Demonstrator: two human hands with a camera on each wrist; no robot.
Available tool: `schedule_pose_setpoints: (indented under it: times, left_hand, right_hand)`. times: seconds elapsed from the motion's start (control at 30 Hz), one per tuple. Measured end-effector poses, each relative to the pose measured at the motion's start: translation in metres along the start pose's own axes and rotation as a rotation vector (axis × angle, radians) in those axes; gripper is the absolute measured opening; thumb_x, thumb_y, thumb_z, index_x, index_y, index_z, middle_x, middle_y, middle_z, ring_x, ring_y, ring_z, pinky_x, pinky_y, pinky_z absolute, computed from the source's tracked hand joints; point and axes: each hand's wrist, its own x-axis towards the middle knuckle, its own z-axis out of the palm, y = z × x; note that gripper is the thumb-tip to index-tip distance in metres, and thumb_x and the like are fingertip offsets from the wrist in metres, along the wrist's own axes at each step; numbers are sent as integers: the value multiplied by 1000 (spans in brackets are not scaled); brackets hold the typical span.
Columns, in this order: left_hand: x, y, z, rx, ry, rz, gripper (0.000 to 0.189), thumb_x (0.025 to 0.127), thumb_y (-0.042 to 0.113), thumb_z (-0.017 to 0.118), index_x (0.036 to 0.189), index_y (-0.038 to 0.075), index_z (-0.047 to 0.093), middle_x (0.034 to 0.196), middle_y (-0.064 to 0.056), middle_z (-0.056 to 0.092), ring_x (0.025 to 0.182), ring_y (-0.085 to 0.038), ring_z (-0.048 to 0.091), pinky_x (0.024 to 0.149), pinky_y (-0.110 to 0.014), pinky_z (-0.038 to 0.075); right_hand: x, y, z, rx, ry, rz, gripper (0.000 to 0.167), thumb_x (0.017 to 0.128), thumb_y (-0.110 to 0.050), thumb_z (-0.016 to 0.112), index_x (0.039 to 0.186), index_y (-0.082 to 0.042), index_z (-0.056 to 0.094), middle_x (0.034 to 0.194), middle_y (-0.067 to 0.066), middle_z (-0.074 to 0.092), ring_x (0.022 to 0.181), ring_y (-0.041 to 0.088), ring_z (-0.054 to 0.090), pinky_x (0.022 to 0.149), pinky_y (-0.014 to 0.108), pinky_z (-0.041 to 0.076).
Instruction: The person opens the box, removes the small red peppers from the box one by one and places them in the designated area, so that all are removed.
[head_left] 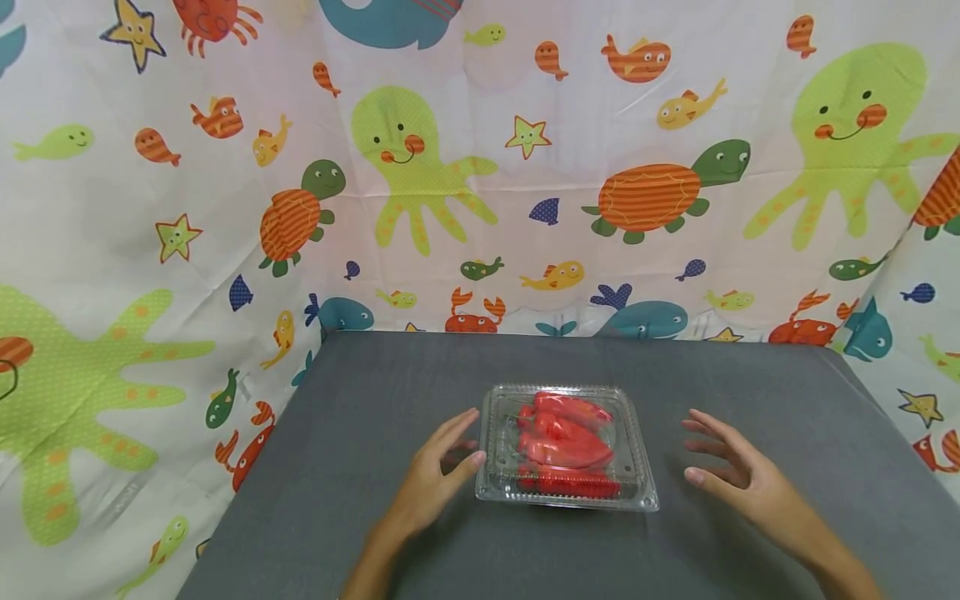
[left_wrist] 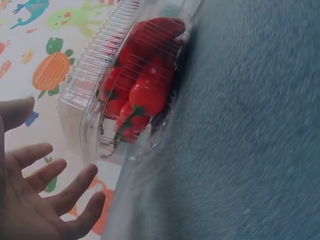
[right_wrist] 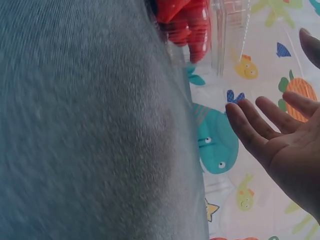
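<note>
A clear plastic clamshell box (head_left: 495, 442) with its lid down sits on the grey table. Inside lie several red peppers (head_left: 566, 450), and their green stems show in the left wrist view. My left hand (head_left: 437, 473) is at the box's left side, fingers spread and fingertips close to its edge. On the other side, my right hand (head_left: 750, 483) is held apart from the box, palm turned toward it and fingers loosely extended. Both hands hold nothing. In the right wrist view, the right hand (right_wrist: 292, 140) has its fingers spread, with the box's end at the top.
The grey table (head_left: 375, 400) reaches back to a white curtain (head_left: 525, 225) printed with sea animals. That curtain also hangs along the left and right sides.
</note>
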Motion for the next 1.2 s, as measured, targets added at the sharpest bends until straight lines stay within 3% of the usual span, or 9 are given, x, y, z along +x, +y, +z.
schedule_pose_setpoints:
  times: [0.23,0.37,0.43,0.67,0.9,1.1,1.2]
  left_hand:
    - [-9,-3,6,-100,-25,-14,65,104,21,69,163,11,43,165,-12,42,129,-38,63,94,-32,57]
    - [-11,-3,6,-115,-28,-39,66,103,22,71,163,15,45,165,-8,43,129,-35,64,93,-33,57]
    - [-12,-4,6,-117,-30,-49,67,102,23,72,163,17,45,165,-7,44,129,-33,63,94,-34,57]
    - [-13,-8,7,-103,-46,-35,67,100,22,76,161,17,47,163,-7,46,129,-33,64,97,-36,56]
    - [-11,-12,8,-106,-69,-13,71,96,19,80,159,22,50,165,-2,46,130,-33,63,98,-46,55]
    - [-12,-13,7,-106,-64,-17,74,93,16,83,159,21,50,166,-2,44,131,-31,63,98,-45,55]
    - [-12,-14,7,-106,-63,-29,76,92,15,84,160,21,49,167,0,43,131,-31,63,98,-44,55]
  right_hand:
    - [-7,-2,11,71,-3,-3,75,103,-24,72,166,-16,32,161,14,45,121,-16,52,90,18,54]
    - [-10,-2,18,119,-2,-31,73,102,-18,74,164,-15,37,153,-9,52,122,-11,56,89,22,57]
    - [-10,-2,21,130,-3,-45,72,101,-16,75,163,-14,38,150,-13,53,121,-10,58,89,24,58]
    - [-9,0,31,151,-14,-37,72,98,-17,78,160,-9,42,157,21,48,120,-10,58,88,24,58]
    - [-7,6,40,222,-53,-93,68,97,-10,77,157,-4,45,147,-22,52,122,-9,59,88,25,59]
    - [-8,9,42,210,-74,-53,65,98,-14,77,156,-6,49,152,12,51,121,-7,60,88,25,59]
    - [-7,10,42,190,-74,-33,62,98,-18,78,154,-10,53,153,19,49,121,-4,61,88,24,58]
